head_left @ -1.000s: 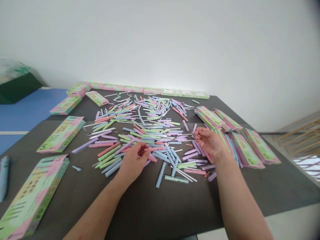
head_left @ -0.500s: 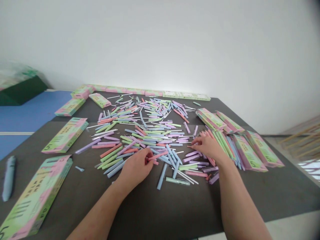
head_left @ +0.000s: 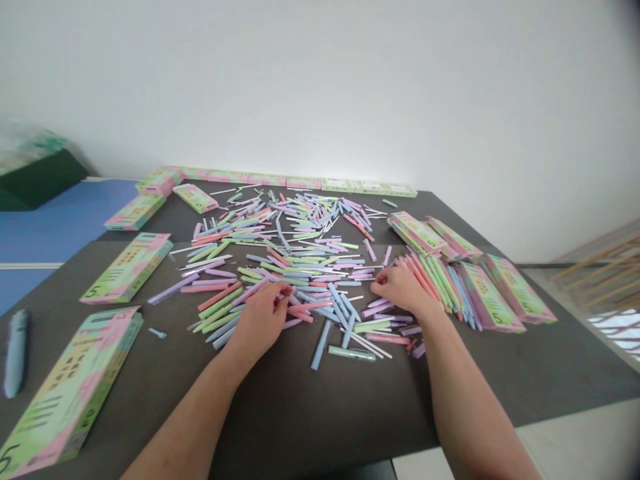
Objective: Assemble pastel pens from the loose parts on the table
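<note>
My left hand (head_left: 263, 321) is over the near left part of a loose heap of pastel pen parts (head_left: 300, 267), thumb and forefinger slightly apart. Just off its fingertips lies a pink pen barrel (head_left: 311, 307) across blue ones. My right hand (head_left: 400, 288) is at the heap's right side with its fingers pinched together; what they hold, if anything, is too small to make out. Beside that hand a neat row of pink, green and blue pens (head_left: 443, 283) lies side by side. Purple pen parts (head_left: 380, 308) are scattered below its fingers.
Printed pen boxes lie along the left, such as the near box (head_left: 75, 393), along the back (head_left: 300, 182), and at the right (head_left: 495, 300). A single blue pen (head_left: 16, 353) lies far left. A dark green bin (head_left: 43, 177) stands on a blue surface (head_left: 40, 233).
My left hand has moved up and left, away from the pink barrel it was holding, which now lies on the heap. The right hand has shifted slightly left and up.
</note>
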### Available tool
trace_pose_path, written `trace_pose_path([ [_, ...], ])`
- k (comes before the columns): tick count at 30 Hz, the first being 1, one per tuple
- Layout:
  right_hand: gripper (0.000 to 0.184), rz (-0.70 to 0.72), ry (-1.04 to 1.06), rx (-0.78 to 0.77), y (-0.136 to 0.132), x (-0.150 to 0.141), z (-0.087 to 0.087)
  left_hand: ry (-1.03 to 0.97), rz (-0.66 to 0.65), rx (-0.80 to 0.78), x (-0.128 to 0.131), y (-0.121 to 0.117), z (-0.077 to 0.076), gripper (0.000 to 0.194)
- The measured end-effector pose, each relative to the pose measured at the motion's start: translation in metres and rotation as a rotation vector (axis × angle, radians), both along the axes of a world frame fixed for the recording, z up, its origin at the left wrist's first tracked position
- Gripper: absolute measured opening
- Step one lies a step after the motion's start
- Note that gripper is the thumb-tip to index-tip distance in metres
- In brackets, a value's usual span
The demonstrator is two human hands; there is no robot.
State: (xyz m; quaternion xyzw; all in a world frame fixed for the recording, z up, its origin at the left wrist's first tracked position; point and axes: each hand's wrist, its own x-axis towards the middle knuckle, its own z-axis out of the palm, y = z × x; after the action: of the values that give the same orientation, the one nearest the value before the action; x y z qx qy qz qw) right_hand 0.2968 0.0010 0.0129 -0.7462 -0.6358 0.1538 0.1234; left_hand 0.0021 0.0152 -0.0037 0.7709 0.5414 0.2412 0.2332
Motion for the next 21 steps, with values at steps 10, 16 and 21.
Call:
trace_pose_path([
  [10,0.025,-0.086,1.207,0.129,-0.026,0.012,0.054,0.155,-0.242,0.014,0.000,-0.008,0.008,0.027],
  [16,0.011,-0.117,1.462,0.020,-0.052,0.020,0.063,0.221,-0.261,0.084,0.005,-0.010,0.008,0.021],
  [21,0.012,-0.194,1.315,-0.117,-0.079,0.025,0.038,0.257,-0.247,0.117,0.005,-0.010,0.006,0.026],
])
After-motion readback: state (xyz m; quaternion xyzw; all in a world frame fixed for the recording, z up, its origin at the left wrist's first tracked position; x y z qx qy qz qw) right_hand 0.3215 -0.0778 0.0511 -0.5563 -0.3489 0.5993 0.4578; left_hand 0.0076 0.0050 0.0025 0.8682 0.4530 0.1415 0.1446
